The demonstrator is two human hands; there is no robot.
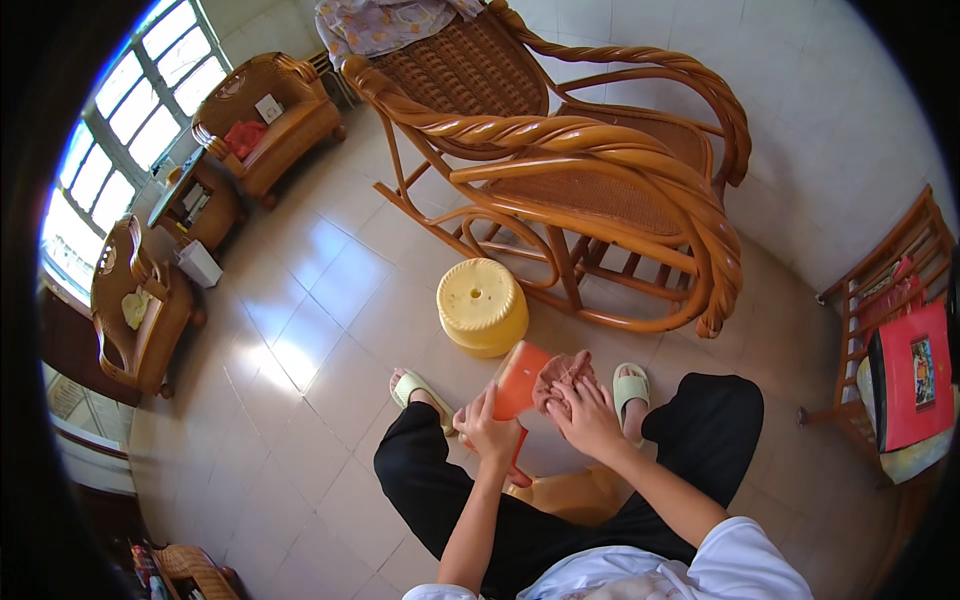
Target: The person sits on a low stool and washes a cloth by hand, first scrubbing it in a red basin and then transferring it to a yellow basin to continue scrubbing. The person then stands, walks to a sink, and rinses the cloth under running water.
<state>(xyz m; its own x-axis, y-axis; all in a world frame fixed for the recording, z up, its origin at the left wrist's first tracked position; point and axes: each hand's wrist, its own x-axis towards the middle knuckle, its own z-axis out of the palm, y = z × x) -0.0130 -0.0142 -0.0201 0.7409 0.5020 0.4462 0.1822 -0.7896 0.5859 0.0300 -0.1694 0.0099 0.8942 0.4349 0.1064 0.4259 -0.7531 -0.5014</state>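
My left hand (pixel 491 429) grips an orange-red plastic article (pixel 523 386) over the floor between my knees. The fingers hide part of it, and its exact kind is unclear. One broad flat face is turned up, and a narrower red part shows below the hand. In my right hand (pixel 589 420) is a crumpled brownish-pink cloth (pixel 564 379), pressed against or close beside the right edge of the plastic. Just beyond the hands stands a round yellow plastic stool (pixel 480 304) with a small hole in its top. Under me, part of a yellowish plastic seat (pixel 574 496) shows.
A rattan rocking chair (pixel 600 157) with twisted arms stands ahead, close behind the yellow stool. To the right, a wooden slatted seat (pixel 844 420) holds a red bag (pixel 911 375). Rattan armchairs (pixel 161 322) and a glass-topped side table (pixel 176 187) line the window side.
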